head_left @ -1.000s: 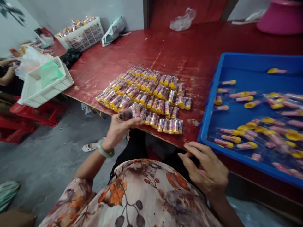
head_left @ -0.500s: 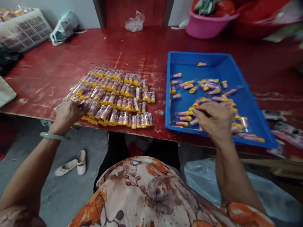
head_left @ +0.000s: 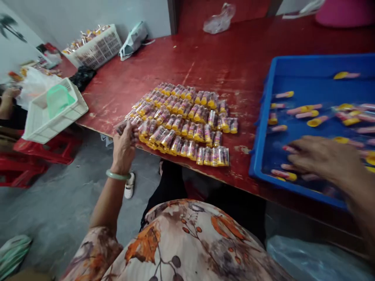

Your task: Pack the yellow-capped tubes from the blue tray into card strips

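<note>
Small clear tubes (head_left: 184, 127) with yellow ends and pink-purple print lie in tight stacked rows near the table's front edge. My left hand (head_left: 124, 146), with a pale green bangle on the wrist, is at the left end of these rows. Its fingers are curled round a small tube (head_left: 120, 127) that pokes out above them. On the right, my right hand (head_left: 322, 160) reaches into a blue tray (head_left: 263, 117), its fingers low among loose pink tubes with yellow ends (head_left: 307, 114). Motion smears these fingers, and their grip is unclear.
A white basket (head_left: 101, 50) of similar pieces and a grey-white bag (head_left: 133, 41) stand at the back left. Nearer left is a white crate (head_left: 55, 121), with another person's hand (head_left: 11, 93) beyond. A clear plastic bag (head_left: 219, 19) and a pink tub (head_left: 345, 13) are behind.
My view has swung left, so rows and tray appear further right. My left hand still lies at the rows' left end, turned more upright. My right hand has shifted within the tray.
</note>
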Motion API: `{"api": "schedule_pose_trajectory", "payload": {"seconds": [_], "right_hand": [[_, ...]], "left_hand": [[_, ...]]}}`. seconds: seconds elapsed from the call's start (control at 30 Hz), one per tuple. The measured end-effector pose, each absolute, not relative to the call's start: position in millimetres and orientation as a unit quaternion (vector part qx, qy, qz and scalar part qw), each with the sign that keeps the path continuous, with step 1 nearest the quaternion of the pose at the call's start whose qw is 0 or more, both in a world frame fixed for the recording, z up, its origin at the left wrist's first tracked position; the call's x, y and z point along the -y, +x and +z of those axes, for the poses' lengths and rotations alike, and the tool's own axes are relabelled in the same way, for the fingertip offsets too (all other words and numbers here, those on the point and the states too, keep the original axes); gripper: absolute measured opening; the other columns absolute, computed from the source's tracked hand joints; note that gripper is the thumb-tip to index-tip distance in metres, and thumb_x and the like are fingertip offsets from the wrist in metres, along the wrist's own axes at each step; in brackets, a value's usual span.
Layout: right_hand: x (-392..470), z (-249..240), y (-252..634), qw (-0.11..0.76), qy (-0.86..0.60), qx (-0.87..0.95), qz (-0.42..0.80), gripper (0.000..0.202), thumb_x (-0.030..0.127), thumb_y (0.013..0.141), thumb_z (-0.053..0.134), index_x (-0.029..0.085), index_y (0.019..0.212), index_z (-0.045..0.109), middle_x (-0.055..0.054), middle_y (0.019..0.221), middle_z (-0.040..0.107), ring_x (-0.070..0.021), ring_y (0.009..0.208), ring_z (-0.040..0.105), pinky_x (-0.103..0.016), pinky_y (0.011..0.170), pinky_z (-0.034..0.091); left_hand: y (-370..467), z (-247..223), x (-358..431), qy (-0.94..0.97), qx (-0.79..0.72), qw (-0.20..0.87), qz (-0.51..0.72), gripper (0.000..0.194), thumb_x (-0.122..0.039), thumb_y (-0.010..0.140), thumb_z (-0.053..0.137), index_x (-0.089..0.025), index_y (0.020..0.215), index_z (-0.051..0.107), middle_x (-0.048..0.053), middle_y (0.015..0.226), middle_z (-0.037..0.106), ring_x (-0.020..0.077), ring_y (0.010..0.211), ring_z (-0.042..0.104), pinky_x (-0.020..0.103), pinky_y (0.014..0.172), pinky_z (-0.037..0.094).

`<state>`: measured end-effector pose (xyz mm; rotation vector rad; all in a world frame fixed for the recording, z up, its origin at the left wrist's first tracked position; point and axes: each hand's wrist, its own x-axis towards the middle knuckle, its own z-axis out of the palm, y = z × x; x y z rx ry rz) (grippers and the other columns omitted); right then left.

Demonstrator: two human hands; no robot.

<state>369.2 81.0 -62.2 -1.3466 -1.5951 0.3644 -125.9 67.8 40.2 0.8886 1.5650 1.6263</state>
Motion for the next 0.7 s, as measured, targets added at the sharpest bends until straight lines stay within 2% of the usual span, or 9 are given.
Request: {"api": "schedule_pose_trajectory", "payload": {"seconds": [0.07, 0.13, 0.2, 0.27, 0.33, 0.47, 0.57, 0.7], "right_hand": [[-57.8, -41.7, 352.3, 0.492, -0.552, 0.647, 0.185, 0.022, 0.038, 0.069, 0.087, 0.023, 0.069, 0.071, -0.001, 0.062, 0.057, -0.0127, 0.05, 0.047, -0.029, 0.047, 0.032], [-29.6, -22.2, 324.2, 0.562, -0.515, 0.577, 0.294, 0.019, 0.037, 0.072, 0.085, 0.027, 0.083, 0.072, -0.006, 0.076, 0.062, -0.0182, 0.061, 0.057, -0.032, 0.047, 0.041], [-3.9, -10.0, 286.8, 0.603, -0.47, 0.546, 0.343, 0.019, 0.045, 0.077, 0.078, 0.03, 0.082, 0.067, -0.006, 0.084, 0.064, -0.0202, 0.066, 0.062, -0.032, 0.047, 0.046], [14.6, -7.0, 246.0, 0.629, -0.415, 0.5, 0.427, 0.021, 0.035, 0.073, 0.082, 0.027, 0.084, 0.065, -0.003, 0.081, 0.063, -0.0156, 0.055, 0.059, -0.03, 0.044, 0.045], [25.3, -10.4, 209.6, 0.621, -0.435, 0.478, 0.443, 0.022, 0.028, 0.074, 0.08, 0.025, 0.089, 0.064, -0.001, 0.085, 0.064, -0.01, 0.053, 0.055, -0.024, 0.044, 0.043], [31.3, -19.3, 167.1, 0.576, -0.504, 0.464, 0.446, 0.037, 0.026, 0.063, 0.085, 0.021, 0.092, 0.063, 0.002, 0.078, 0.066, -0.0119, 0.067, 0.061, -0.023, 0.058, 0.05], [29.8, -24.7, 159.0, 0.571, -0.527, 0.437, 0.453, 0.03, 0.027, 0.063, 0.083, 0.02, 0.086, 0.064, 0.001, 0.077, 0.068, -0.0127, 0.068, 0.063, -0.025, 0.062, 0.052], [24.0, -33.8, 162.7, 0.589, -0.53, 0.385, 0.473, 0.022, 0.025, 0.064, 0.078, 0.02, 0.078, 0.062, 0.003, 0.07, 0.065, -0.0116, 0.061, 0.06, -0.025, 0.059, 0.05]], "left_hand": [[-108.7, 36.0, -46.4, 0.253, -0.551, 0.49, 0.626, 0.013, -0.025, 0.085, 0.063, -0.014, 0.08, 0.066, 0.004, 0.075, 0.066, 0.0111, 0.064, 0.062, 0.021, 0.059, 0.049], [-84.1, 31.0, -24.7, 0.221, -0.516, 0.588, 0.583, 0.008, -0.018, 0.081, 0.068, -0.012, 0.087, 0.069, 0.008, 0.081, 0.071, 0.0153, 0.072, 0.069, 0.024, 0.066, 0.057], [-55.7, 24.4, -6.8, 0.229, -0.483, 0.649, 0.541, 0.018, -0.019, 0.077, 0.077, -0.011, 0.092, 0.07, 0.008, 0.083, 0.074, 0.0183, 0.075, 0.072, 0.028, 0.07, 0.06], [-28.4, 16.5, 4.8, 0.232, -0.457, 0.694, 0.506, 0.026, -0.024, 0.072, 0.084, -0.012, 0.091, 0.071, 0.008, 0.082, 0.075, 0.0196, 0.075, 0.073, 0.029, 0.07, 0.061], [-6.1, 8.6, 10.1, 0.217, -0.452, 0.713, 0.49, 0.029, -0.025, 0.066, 0.088, -0.012, 0.086, 0.071, 0.006, 0.079, 0.075, 0.0185, 0.072, 0.073, 0.029, 0.069, 0.061], [18.0, -2.1, 10.8, 0.207, -0.451, 0.707, 0.503, 0.031, -0.02, 0.058, 0.092, -0.012, 0.08, 0.071, 0.003, 0.075, 0.074, 0.0129, 0.067, 0.069, 0.023, 0.068, 0.058], [23.0, -5.5, 11.5, 0.216, -0.441, 0.709, 0.505, 0.029, -0.019, 0.059, 0.091, -0.012, 0.078, 0.071, 0.002, 0.075, 0.073, 0.0121, 0.066, 0.068, 0.022, 0.066, 0.057], [24.2, -7.6, 15.1, 0.226, -0.442, 0.738, 0.457, 0.03, -0.024, 0.065, 0.089, -0.011, 0.089, 0.074, 0.006, 0.084, 0.076, 0.0145, 0.072, 0.07, 0.025, 0.07, 0.058]]}}
